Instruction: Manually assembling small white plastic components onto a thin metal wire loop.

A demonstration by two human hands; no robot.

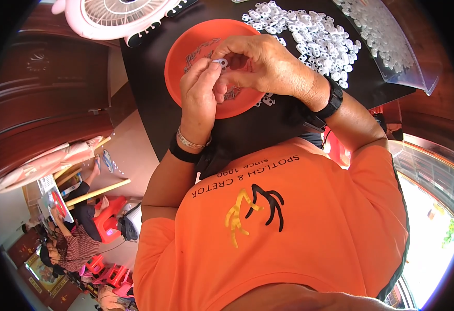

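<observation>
Over an orange-red bowl (177, 88) on the black table, my two hands meet close together. A small white plastic piece with round holes (221, 62) is pinched between the thumb and fingers of my left hand (198, 85). My right hand (268, 59) reaches in from the other side, its index finger and thumb curled around the piece at close range. What those right fingertips hold, if anything, is hidden. Many thin grey metal pins or screws (193, 57) lie in the bowl, partly covered by my hands.
A heap of similar white pieces (315, 41) spreads right of the bowl, with a few beside its lower rim. Farther right stands a clear plastic container (387, 41) with more pieces. A pink fan (118, 18) is at the far left. Another person (79, 243) sits at lower left.
</observation>
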